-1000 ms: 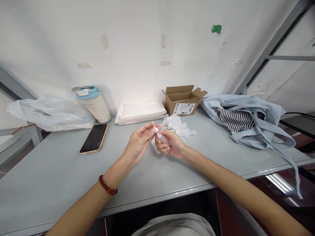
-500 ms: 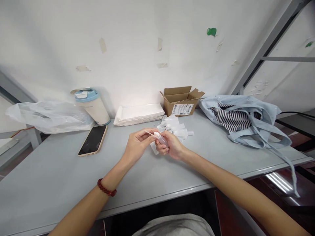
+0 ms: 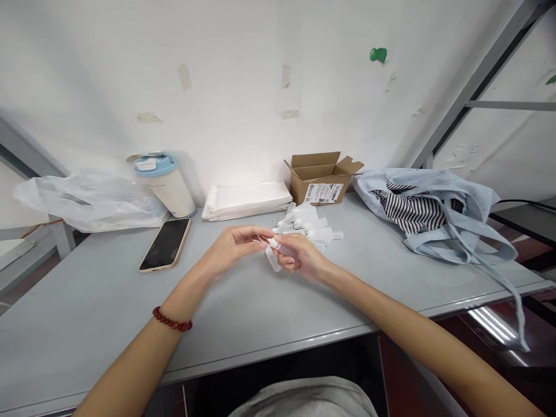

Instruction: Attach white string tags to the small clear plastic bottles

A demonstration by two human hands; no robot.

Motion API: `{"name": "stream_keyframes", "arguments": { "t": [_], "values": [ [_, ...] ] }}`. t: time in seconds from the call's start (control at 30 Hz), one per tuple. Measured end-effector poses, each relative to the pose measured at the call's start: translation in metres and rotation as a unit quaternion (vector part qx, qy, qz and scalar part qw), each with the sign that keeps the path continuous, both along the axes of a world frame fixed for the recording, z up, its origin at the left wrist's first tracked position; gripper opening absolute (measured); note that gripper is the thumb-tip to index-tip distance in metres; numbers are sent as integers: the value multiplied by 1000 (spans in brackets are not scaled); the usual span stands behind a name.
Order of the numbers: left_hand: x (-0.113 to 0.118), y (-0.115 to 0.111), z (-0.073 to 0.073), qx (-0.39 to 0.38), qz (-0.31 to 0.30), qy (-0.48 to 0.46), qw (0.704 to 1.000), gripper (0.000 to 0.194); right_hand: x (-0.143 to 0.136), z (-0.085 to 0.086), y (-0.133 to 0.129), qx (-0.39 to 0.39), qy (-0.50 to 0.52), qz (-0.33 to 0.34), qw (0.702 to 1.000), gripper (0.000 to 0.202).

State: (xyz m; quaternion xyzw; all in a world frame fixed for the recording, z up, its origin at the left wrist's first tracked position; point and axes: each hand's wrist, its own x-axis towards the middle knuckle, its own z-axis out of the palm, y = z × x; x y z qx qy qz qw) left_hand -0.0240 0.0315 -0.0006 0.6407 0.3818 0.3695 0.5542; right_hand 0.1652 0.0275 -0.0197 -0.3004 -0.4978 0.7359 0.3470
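My right hand [image 3: 306, 258] is closed around a small translucent plastic bottle [image 3: 285, 250], which lies tilted with its white top pointing left. My left hand [image 3: 230, 248] meets it there, thumb and fingertips pinching a thin white stick [image 3: 262, 239] at the bottle's top. How the stick joins the top is too small to tell. Just behind my right hand is a loose pile of similar clear and white plastic bottles [image 3: 306, 217]. One clear piece [image 3: 273, 260] lies on the table below the held bottle, partly covered by my fingers.
At the back stand an open cardboard box [image 3: 299, 188] and a stack of white envelopes [image 3: 247, 200]. A phone [image 3: 167, 244], a blue-lidded cup [image 3: 171, 188] and a plastic bag [image 3: 91, 202] are on the left. A light blue cloth bag [image 3: 469, 217] lies right, its strap hanging over the table [image 3: 243, 324] edge.
My left hand has shifted slightly left and its wrist has dropped outward. The thin stick shows less between the fingers. My right hand keeps the bottle in nearly the same place.
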Motion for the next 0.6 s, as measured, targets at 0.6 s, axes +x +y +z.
{"name": "stream_keyframes", "arguments": {
  "t": [0.6],
  "values": [
    [17, -20, 8, 139, 41, 144, 979, 22, -2, 4, -7, 182, -105, -90, 973, 33]
  ]
}}
